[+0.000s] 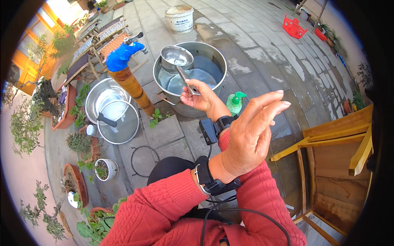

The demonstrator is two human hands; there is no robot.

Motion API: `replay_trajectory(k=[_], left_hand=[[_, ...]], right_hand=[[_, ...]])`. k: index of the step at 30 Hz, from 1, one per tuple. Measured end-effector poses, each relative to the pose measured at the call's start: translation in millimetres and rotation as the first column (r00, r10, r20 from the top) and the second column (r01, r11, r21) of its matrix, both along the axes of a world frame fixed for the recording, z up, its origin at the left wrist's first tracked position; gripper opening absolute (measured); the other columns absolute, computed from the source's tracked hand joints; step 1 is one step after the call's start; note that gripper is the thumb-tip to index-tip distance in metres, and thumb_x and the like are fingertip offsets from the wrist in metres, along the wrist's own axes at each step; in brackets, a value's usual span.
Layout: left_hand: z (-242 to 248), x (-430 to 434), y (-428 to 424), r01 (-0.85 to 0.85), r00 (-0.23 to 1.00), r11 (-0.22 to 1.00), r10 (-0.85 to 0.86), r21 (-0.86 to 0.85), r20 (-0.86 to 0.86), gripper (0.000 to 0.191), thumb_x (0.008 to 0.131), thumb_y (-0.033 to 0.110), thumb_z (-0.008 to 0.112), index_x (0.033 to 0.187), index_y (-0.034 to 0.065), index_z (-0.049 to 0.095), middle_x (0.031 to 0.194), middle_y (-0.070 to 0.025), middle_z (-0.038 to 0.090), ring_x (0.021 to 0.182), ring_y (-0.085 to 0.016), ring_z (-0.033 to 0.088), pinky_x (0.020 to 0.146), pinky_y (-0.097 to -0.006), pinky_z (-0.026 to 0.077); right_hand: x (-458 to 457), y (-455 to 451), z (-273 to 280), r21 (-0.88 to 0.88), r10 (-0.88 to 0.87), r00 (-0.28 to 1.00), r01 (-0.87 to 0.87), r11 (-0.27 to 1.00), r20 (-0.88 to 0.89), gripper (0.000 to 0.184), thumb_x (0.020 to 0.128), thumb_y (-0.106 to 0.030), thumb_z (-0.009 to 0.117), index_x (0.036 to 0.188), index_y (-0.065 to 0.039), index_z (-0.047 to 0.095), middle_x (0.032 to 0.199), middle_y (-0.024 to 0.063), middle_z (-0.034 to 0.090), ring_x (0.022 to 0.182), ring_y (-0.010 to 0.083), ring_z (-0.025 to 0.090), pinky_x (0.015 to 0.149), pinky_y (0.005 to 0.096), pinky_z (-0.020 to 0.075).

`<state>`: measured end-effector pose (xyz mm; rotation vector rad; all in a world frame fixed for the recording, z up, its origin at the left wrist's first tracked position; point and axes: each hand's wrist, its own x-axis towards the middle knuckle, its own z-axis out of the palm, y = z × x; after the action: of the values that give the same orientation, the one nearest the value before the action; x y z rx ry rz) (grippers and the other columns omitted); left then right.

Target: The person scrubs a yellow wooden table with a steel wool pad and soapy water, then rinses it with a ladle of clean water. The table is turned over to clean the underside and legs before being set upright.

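Note:
My right hand (200, 97) grips the handle of a steel ladle (177, 58). The ladle's bowl is at the far left rim of a large metal pot (222, 66) that holds water. My left arm crosses over the right forearm, so my left hand (249, 135) appears on the right side of the view. Its fingers are stretched out, and nothing shows in it; the thumb is hidden. Beyond it, partly covered by my hand and wrist, stands a green pump bottle (235, 103). Both wrists wear strapped black devices, with cables by my lap.
A blue-wrapped tap (120, 55) tops a standing pipe left of the pot. Near its foot are a steel basin (92, 98) and a black-gripped pail (132, 136). A white bucket (180, 23) stands behind. Wooden furniture (335, 169) lies tipped at right; potted plants (106, 169) line the left.

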<state>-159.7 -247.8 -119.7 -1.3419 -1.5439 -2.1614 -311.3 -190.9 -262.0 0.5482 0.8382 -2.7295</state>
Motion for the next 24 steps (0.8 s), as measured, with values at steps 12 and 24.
replay_trajectory(k=[12,24], left_hand=[[0.6,-14.3,-10.7,-0.029,0.999,0.998,0.026,0.064,0.038,0.050,0.079,-0.022,0.041,0.120,-0.0008,0.062,0.128,-0.0167,0.058,0.094,-0.018,0.066,0.071,-0.0248,0.056],[11.3,-19.5,-13.1,-0.159,0.987,0.982,0.158,0.099,0.016,0.038,0.088,-0.014,0.042,0.117,-0.0024,0.062,0.126,-0.0162,0.059,0.092,-0.018,0.067,0.071,-0.0249,0.057]], right_hand=[[1.6,30.5,31.4,0.924,-0.037,0.953,-0.283,0.257,0.302,0.028,0.086,0.000,0.050,0.115,-0.002,0.051,0.080,0.0130,0.061,0.051,0.0172,0.056,0.040,0.0314,0.0450],[101.6,18.8,65.1,0.266,-0.115,0.918,0.226,0.937,-0.379,0.020,0.092,0.000,0.058,0.112,0.003,0.057,0.102,0.0125,0.058,0.085,0.0113,0.054,0.073,0.0224,0.0499]])
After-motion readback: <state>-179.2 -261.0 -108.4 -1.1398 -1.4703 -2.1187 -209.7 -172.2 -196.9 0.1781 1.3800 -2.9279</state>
